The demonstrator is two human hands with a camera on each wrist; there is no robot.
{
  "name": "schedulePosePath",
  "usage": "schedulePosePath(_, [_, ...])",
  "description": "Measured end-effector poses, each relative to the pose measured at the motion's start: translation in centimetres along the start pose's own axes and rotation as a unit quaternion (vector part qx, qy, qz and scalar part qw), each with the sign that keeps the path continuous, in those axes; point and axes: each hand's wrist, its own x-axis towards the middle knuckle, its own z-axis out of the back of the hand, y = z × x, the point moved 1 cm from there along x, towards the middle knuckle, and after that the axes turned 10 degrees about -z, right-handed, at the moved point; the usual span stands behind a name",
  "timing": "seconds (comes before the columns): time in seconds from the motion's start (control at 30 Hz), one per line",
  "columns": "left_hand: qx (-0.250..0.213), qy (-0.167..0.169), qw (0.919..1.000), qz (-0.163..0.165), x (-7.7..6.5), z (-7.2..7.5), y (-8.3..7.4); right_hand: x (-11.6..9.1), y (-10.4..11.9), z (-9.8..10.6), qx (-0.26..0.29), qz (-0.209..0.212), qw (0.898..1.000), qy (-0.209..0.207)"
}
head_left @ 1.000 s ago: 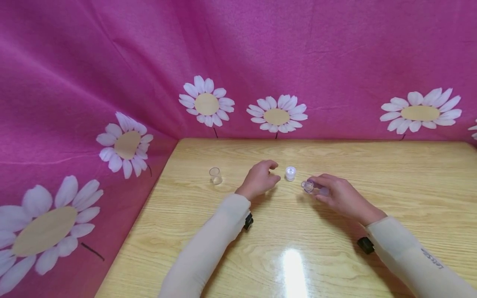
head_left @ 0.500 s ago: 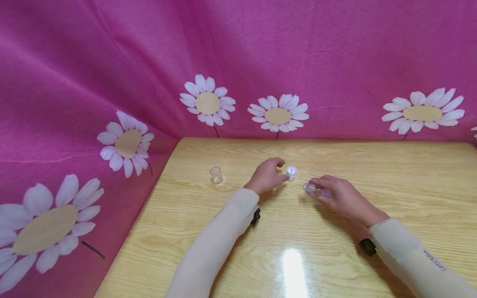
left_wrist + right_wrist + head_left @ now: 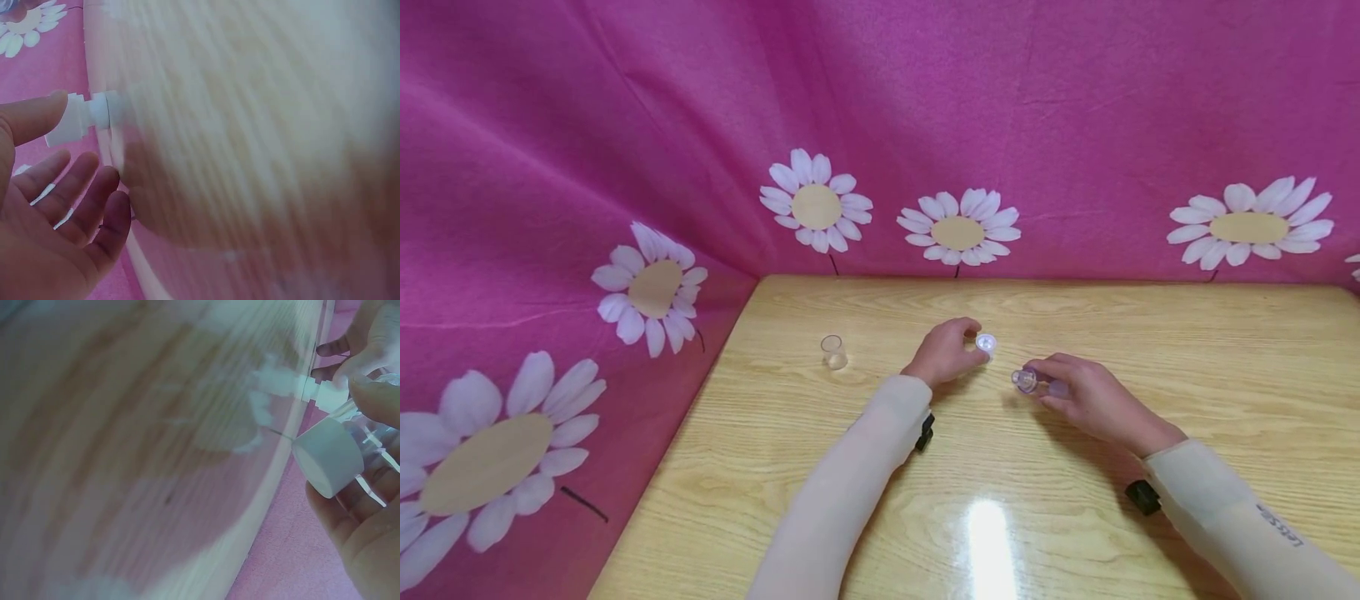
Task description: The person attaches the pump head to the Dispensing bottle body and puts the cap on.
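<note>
A small white stepped plastic piece (image 3: 986,343), wide at the top and narrower below, stands on the wooden table. My left hand (image 3: 950,352) has its thumb and index finger around it; in the left wrist view the thumb (image 3: 37,117) lies against its wide part, the other fingers spread below. My right hand (image 3: 1093,398) pinches a small clear plastic container (image 3: 1025,381) just over the table. In the right wrist view its white cylindrical end (image 3: 328,459) points toward the table, and the thumb (image 3: 378,400) presses on its clear part.
A clear cup-like piece (image 3: 833,353) stands upright on the wooden table (image 3: 865,308), left of my left hand. A pink cloth (image 3: 1060,108) with white flowers hangs behind the table and along its left side.
My left hand has moved right to the white piece and brought its thumb and index finger around it. The right hand with the clear container has barely moved.
</note>
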Motion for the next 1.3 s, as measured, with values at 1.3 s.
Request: schedulePosePath(1.3, [-0.063,-0.025,0.9976,-0.011,-3.7,3.1,1.1,0.8,1.1,0.0,0.005,0.006,1.000,0.017])
